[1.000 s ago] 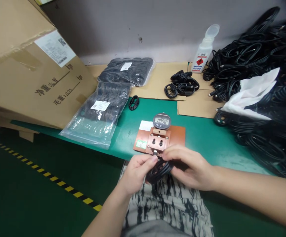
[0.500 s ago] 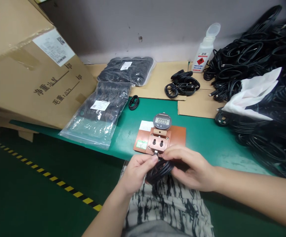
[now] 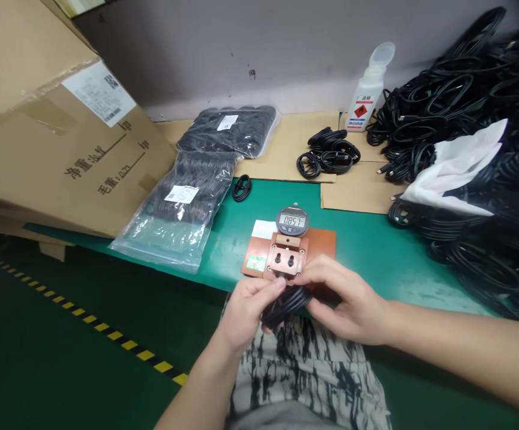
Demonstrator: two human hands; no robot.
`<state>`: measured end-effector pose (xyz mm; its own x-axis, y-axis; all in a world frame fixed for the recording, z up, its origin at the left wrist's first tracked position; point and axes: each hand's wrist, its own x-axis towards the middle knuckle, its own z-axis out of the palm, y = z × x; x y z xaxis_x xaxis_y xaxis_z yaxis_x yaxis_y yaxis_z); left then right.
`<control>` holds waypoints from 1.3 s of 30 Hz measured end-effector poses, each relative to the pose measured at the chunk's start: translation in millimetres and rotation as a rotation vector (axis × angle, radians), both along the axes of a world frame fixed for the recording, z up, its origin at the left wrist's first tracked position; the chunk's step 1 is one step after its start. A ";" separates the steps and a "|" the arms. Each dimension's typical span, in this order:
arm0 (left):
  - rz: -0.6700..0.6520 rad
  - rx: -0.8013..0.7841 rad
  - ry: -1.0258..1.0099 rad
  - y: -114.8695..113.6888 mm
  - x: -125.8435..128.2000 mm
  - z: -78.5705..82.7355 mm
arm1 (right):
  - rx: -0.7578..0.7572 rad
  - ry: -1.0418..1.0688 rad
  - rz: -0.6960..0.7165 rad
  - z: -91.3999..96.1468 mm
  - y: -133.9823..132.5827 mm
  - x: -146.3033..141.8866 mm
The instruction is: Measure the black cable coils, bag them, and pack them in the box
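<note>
Head view: the plug (image 3: 281, 276) is mostly hidden at the gauge (image 3: 292, 221). The cable (image 3: 286, 306) is black, coiled. Left hand (image 3: 246, 310) pinches its plug end; right hand (image 3: 353, 301) touches the coil, grip indeterminable.

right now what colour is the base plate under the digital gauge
The base plate is orange-brown, best seen in the head view.

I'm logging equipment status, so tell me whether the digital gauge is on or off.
The digital gauge is on: dark digits show on its display.
</note>
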<state>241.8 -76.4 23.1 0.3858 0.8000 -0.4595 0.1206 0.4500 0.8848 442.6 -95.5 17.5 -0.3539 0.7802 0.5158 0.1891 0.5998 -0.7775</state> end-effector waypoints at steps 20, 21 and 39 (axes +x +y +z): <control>0.054 -0.015 0.008 0.4 1.1 3.5 | -0.138 0.063 0.012 -2.7 -0.7 -2.6; 0.055 -0.016 0.008 0.4 1.2 3.2 | -0.139 0.064 0.014 -2.8 -0.9 -2.5; 0.057 0.000 0.030 1.2 4.4 6.2 | -0.160 0.064 0.021 -4.1 -0.6 -2.1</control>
<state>246.3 -75.2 29.4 0.3261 0.8202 -0.4700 0.1209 0.4569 0.8813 440.5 -96.1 13.4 -0.3417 0.8469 0.4074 0.1248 0.4705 -0.8735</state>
